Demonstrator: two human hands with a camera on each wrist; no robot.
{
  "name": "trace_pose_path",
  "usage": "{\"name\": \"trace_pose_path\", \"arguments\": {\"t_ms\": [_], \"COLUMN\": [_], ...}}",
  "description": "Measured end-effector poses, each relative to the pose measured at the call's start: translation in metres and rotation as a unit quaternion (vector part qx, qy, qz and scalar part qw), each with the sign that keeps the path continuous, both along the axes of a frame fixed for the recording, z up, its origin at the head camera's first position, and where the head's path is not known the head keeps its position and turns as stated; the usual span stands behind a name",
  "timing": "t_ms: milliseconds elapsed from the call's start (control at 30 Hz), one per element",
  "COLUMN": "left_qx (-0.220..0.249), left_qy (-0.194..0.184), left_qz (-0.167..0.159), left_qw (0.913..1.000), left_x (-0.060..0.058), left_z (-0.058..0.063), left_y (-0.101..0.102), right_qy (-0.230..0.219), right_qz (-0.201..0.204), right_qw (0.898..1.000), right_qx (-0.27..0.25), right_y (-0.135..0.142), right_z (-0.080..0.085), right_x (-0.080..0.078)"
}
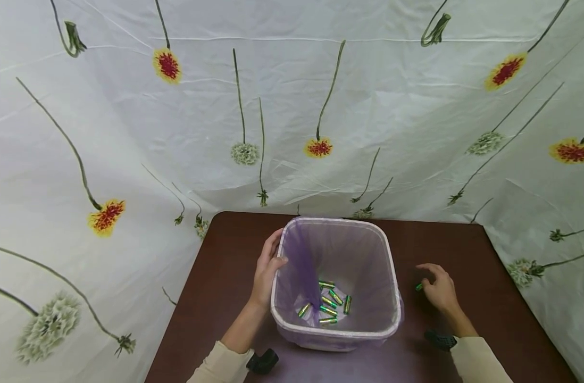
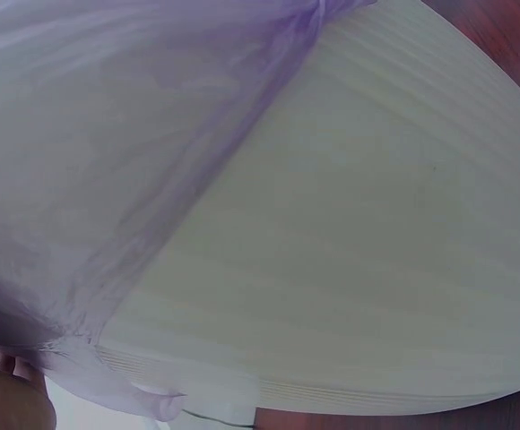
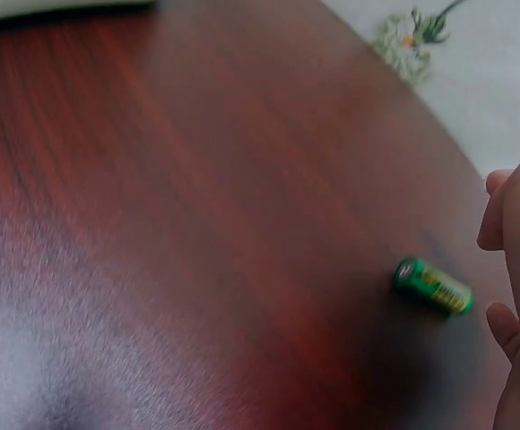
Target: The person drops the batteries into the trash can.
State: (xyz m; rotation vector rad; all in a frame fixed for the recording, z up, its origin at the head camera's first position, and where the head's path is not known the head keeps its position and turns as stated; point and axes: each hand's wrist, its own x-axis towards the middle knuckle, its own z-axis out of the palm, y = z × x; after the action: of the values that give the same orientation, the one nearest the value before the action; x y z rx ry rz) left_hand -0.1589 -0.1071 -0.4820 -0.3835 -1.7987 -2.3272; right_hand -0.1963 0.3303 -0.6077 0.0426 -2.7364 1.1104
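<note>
A whitish bin (image 1: 337,334), lined with a thin purple plastic bag (image 2: 233,125), stands on the table. My left hand (image 1: 265,274) grips its left rim, thumb over the edge and fingers along the outer side. In the left wrist view the bin's side fills most of the picture, with the fingers at the lower left corner. Several green and gold batteries (image 1: 328,310) lie scattered on the bin's bottom. To the right of the bin, one green battery (image 3: 435,288) lies on the tabletop. Right beside it is my right hand (image 1: 441,290), thumb and fingers parted with nothing between them.
The dark reddish-brown table (image 1: 215,276) has its far edge just behind the bin. A white cloth with printed flowers (image 1: 282,106) hangs behind and along both sides. Black bands (image 1: 263,361) are at both wrists.
</note>
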Motion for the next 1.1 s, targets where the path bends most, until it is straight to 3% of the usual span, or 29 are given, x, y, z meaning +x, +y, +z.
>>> {"name": "trace_pose_path", "arguments": {"t_ms": [200, 367, 633, 1100], "left_qx": [-0.003, -0.004, 0.004, 0.002], "left_qy": [-0.006, 0.001, -0.002, 0.002], "left_qz": [0.000, 0.000, 0.005, 0.007], "left_qw": [1.0000, 1.0000, 1.0000, 1.0000], "left_x": [0.000, -0.001, -0.001, -0.002], "left_z": [0.000, -0.001, 0.000, 0.000], "left_y": [0.001, 0.002, 0.001, 0.001], "right_qy": [0.003, -0.034, -0.092, -0.079], "right_qz": [0.005, 0.017, 0.039, 0.018], "right_qw": [1.000, 0.999, 0.995, 0.997], "right_qx": [-0.005, -0.002, -0.016, -0.003], "right_y": [0.007, 0.011, 0.014, 0.017], "right_z": [-0.016, -0.026, -0.022, -0.030], "right_x": [0.006, 0.007, 0.003, 0.003]}}
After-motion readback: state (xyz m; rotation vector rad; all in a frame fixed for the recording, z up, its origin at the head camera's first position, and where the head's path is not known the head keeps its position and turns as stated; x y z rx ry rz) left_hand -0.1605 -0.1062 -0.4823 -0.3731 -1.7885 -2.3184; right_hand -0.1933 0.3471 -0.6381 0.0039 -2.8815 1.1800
